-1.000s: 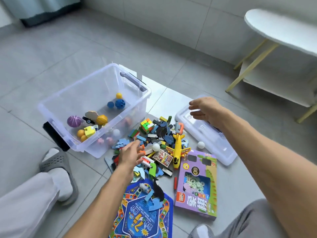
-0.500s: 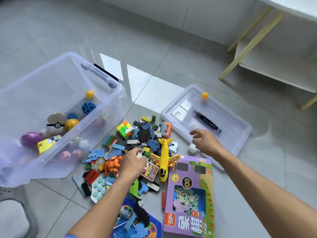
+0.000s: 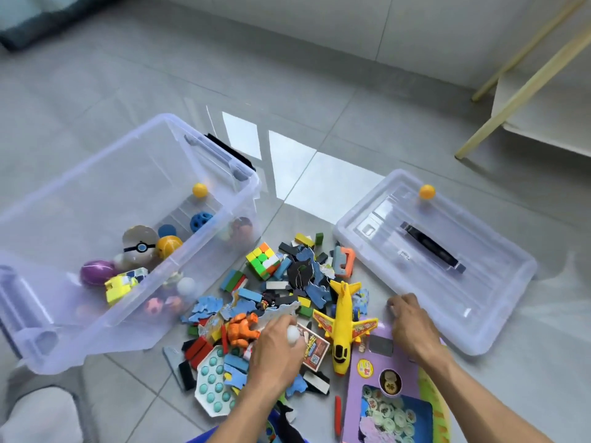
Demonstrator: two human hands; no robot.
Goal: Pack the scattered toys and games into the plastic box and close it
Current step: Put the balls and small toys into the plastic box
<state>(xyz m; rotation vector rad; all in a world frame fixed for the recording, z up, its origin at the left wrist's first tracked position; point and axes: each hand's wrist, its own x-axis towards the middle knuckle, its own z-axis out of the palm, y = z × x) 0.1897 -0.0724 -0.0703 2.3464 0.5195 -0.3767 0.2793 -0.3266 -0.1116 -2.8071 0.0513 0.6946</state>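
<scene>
Head view: left hand [image 3: 277, 350] curled, fingers closed around white ball [image 3: 293, 334] above toy pile [image 3: 287, 292]. Right hand [image 3: 412, 324] cupped on floor beside lid [image 3: 499, 318], grip unclear. Plastic box [image 3: 224, 247] open, left of pile.

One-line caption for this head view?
Left hand grips a white ball over the toy pile; right hand reaches beside the lid.

Both forearms are bare, with no sleeve, watch, ring or band in sight. The left hand [image 3: 277, 350] and the right hand [image 3: 412, 327] are ungloved, each showing its back. At the lower left corner lies a blurred pale form with a grey edge [image 3: 41, 410], perhaps a sock and slipper; too blurred to tell.
</scene>
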